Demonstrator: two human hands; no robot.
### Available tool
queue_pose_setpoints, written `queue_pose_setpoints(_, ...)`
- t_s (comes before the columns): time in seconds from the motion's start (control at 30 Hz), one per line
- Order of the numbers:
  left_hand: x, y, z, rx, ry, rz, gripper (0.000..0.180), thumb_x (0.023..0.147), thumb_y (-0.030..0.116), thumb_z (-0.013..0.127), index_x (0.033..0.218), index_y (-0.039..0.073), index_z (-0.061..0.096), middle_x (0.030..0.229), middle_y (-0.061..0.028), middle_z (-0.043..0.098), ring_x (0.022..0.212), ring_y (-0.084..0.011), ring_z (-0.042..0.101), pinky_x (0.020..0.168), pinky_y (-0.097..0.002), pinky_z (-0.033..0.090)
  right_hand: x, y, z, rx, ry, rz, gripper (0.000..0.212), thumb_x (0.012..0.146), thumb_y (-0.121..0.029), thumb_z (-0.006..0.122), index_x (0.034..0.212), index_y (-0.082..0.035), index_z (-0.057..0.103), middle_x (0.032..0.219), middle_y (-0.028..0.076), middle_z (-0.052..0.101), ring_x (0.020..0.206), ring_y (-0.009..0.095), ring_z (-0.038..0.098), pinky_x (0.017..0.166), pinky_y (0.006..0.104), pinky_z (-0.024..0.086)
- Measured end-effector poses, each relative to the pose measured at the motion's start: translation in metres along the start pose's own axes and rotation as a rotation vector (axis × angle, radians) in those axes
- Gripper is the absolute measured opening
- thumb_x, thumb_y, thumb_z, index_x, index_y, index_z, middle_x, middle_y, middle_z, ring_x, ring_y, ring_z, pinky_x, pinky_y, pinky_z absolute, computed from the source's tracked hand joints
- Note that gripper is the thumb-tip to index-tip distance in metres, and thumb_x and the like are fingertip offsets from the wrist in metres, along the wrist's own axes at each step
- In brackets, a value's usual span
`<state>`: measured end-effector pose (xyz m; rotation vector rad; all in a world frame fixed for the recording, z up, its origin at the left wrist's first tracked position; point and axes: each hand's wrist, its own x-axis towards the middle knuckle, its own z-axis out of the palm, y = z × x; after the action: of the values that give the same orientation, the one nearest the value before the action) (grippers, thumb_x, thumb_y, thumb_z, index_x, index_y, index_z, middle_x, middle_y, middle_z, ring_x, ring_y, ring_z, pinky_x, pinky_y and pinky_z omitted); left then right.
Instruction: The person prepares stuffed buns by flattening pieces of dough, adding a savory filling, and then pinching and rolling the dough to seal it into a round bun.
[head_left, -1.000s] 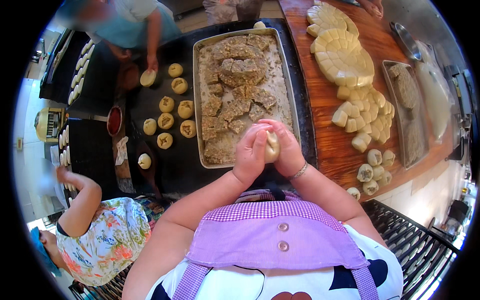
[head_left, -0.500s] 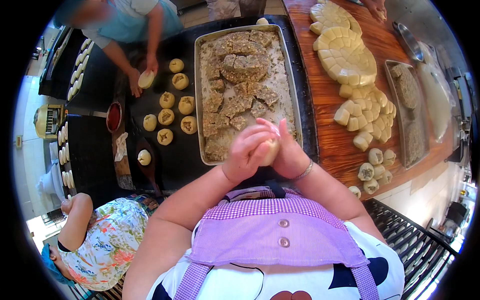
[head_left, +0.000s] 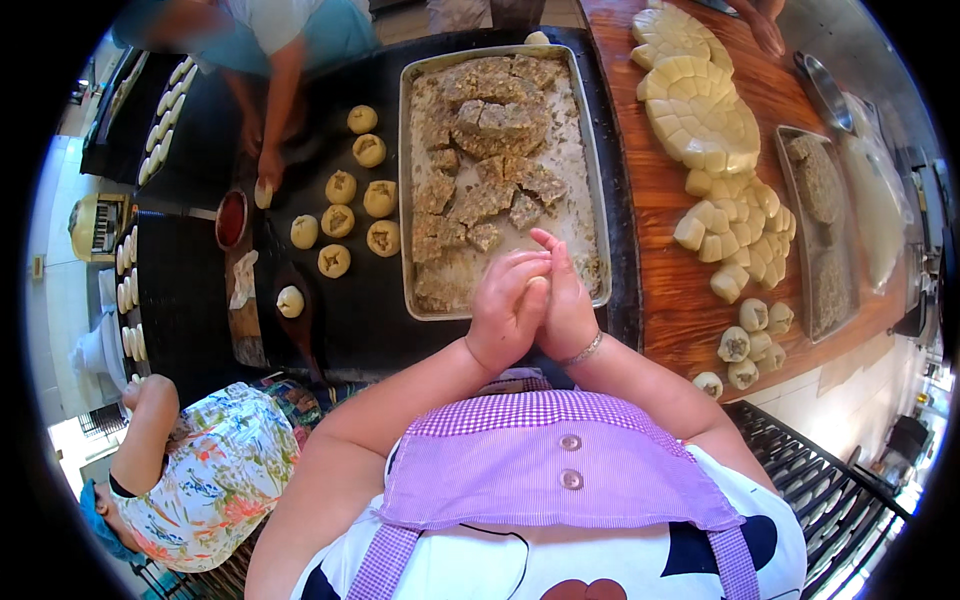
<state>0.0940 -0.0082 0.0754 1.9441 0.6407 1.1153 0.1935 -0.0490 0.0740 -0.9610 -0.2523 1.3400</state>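
Observation:
My left hand (head_left: 508, 308) and my right hand (head_left: 569, 307) are cupped together just above the near edge of a large metal tray (head_left: 407, 180). A ball of dough is closed between them, almost wholly hidden by the palms and fingers. Crumbly brown filling (head_left: 497, 120), broken into chunks, lies in the tray. Left of the tray sit several round buns (head_left: 380, 198), some with filling showing through their tops. One pale bun (head_left: 290, 301) rests apart, on a dark wooden paddle (head_left: 307, 340).
On the wooden table (head_left: 655, 300) at right lie cut dough pieces (head_left: 700, 110), several filled balls (head_left: 734, 344) and a smaller tray (head_left: 850, 300). A bowl of red liquid (head_left: 232, 220) stands at left. One co-worker's hand (head_left: 269, 165) holds dough at far left; another person (head_left: 215, 470) is near left.
My hands have pressed closer together and turned, covering the dough ball that showed before. The far-left co-worker's hand has moved down and left with a dough piece.

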Motion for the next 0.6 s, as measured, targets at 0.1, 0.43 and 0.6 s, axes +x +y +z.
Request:
queue_pose_setpoints(0.1, 0.002, -0.007, -0.005, 0.004, -0.049, 0.094, 0.025, 0.095, 0.019, 0.053, 0.110, 0.000, 0.061, 0.112, -0.0189, 0.062, 0.103, -0.0353, 0.060, 0.090, -0.0424, 0.048, -0.004, -0.001, 0.005, 0.030, 0.004, 0.031, 0.056, 0.103, -0.049, 0.033, 0.134, -0.003, 0.042, 0.117, 0.011, 0.058, 0.106, 0.017, 0.057, 0.094, 0.0303, 0.047)
queue_pose_setpoints(0.43, 0.008, 0.000, -0.037, 0.361, -0.135, 0.047, 0.073, 0.091, 0.056, 0.054, 0.132, -0.004, 0.044, 0.132, -0.0202, 0.052, 0.124, -0.0390, 0.049, 0.108, -0.0488, 0.032, 0.001, -0.011, 0.001, -0.451, -0.182, -0.112, 0.051, 0.103, -0.045, 0.038, 0.121, 0.000, 0.055, 0.109, 0.009, 0.064, 0.094, 0.017, 0.064, 0.082, 0.0299, 0.052)
queue_pose_setpoints(0.6, -0.006, -0.001, -0.016, 0.056, 0.041, -0.030, 0.038, 0.094, 0.029, 0.058, 0.120, 0.001, 0.056, 0.122, -0.0186, 0.059, 0.118, -0.0359, 0.054, 0.104, -0.0471, 0.038, -0.009, 0.009, 0.009, -0.232, -0.133, -0.095, 0.046, 0.106, -0.036, 0.029, 0.129, 0.000, 0.048, 0.115, 0.010, 0.059, 0.103, 0.016, 0.058, 0.092, 0.0308, 0.047)
